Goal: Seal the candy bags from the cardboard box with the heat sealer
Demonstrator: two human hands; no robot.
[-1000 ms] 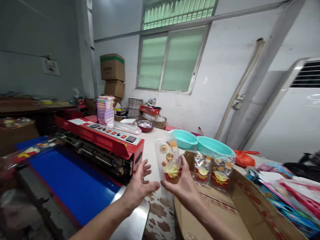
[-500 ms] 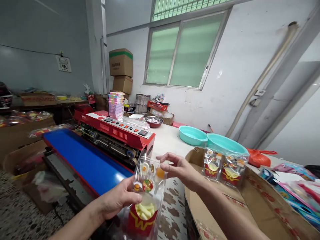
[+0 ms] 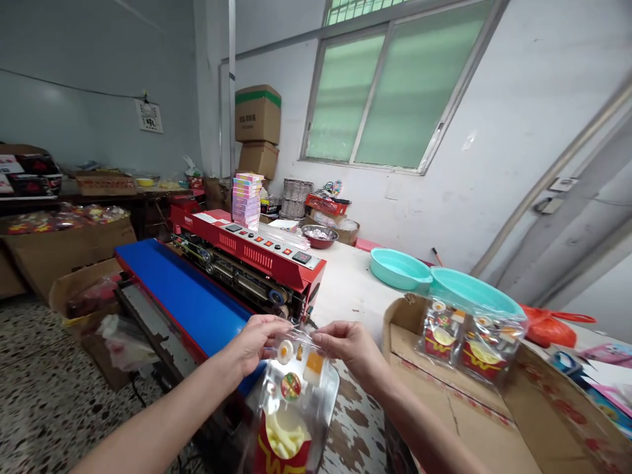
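A clear plastic bag hangs upright in front of me. Inside it show toy fries in a red carton with a yellow W, and small toy foods above them, among them a fried egg and an orange square. My left hand pinches the bag's top edge on the left. At the top right corner, my right hand pinches the same edge. Just beyond the hands stands a red sealing machine with a blue conveyor belt.
On the right, an open cardboard box holds two similar filled bags leaning at its far end. Two turquoise basins stand behind it, near a red plastic bag. Stacked small boxes rise behind the machine.
My left hand has moved from the bag's middle up to its top edge. My right hand, open before, now pinches the top corner. The view has shifted left.
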